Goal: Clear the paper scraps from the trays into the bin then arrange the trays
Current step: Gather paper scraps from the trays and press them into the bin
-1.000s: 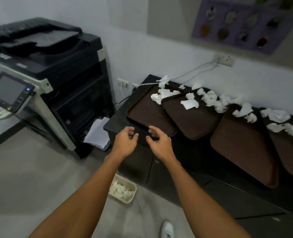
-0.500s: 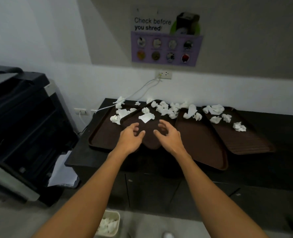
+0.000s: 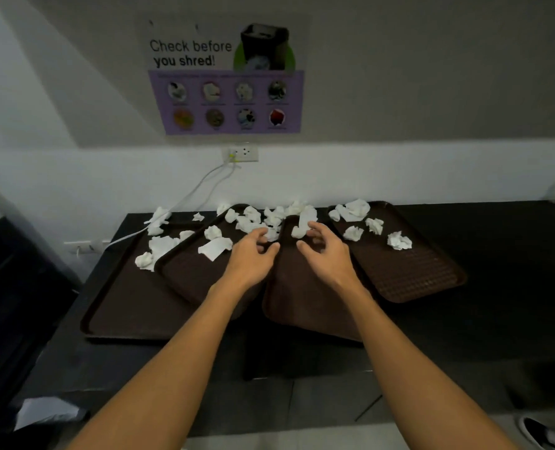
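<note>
Scrap-clearing step. L hand (image 3: 250, 259) & R hand (image 3: 329, 254): grip half-open, empty, over trays (image 3: 302, 306). Next: close on nearest scraps (image 3: 303, 220).

Paper scraps (image 3: 216, 248) litter overlapping trays (image 3: 130, 303); bare counter (image 3: 513, 271) lies right.

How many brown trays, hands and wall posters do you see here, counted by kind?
Brown trays: 4
Hands, the left hand and the right hand: 2
Wall poster: 1
Total: 7
</note>
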`<action>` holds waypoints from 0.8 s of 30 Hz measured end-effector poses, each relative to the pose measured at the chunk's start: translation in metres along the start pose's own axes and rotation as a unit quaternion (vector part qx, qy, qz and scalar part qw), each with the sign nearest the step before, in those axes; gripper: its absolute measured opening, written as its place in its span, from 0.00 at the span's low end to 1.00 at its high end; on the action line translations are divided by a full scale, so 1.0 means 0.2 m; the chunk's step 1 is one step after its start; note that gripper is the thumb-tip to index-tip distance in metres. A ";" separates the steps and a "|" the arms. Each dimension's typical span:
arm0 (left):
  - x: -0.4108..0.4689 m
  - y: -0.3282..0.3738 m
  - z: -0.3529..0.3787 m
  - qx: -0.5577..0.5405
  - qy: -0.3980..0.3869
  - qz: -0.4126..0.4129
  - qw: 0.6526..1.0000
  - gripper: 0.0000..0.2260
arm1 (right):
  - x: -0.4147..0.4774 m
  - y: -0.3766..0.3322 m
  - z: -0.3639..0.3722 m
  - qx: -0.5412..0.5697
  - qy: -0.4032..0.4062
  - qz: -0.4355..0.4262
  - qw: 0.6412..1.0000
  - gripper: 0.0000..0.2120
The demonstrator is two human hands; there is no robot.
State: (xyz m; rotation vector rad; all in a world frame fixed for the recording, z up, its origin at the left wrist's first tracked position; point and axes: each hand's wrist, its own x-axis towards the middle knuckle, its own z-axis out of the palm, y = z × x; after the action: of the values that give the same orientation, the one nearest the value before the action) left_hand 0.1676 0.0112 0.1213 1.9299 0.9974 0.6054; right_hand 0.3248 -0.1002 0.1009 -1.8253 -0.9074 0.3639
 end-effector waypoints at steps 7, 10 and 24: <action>0.29 0.14 0.44 -0.017 -0.047 0.012 0.999 0.21 | 0.27 0.29 -0.31 -0.018 0.029 0.020 0.999 0.25; 0.39 0.17 0.61 -0.024 -0.052 0.016 0.998 0.19 | 0.37 0.44 -0.40 -0.029 0.028 0.037 0.999 0.25; 0.73 0.20 1.01 -0.009 -0.098 -0.010 0.995 0.19 | 0.82 1.02 -0.74 -0.261 0.035 0.132 0.956 0.29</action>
State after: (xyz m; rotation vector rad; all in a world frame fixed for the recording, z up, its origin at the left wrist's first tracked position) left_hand 0.4109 0.0248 0.0563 1.9196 0.8821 0.4039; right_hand 0.6106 -0.1187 0.0096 -2.4423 -0.7548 0.2324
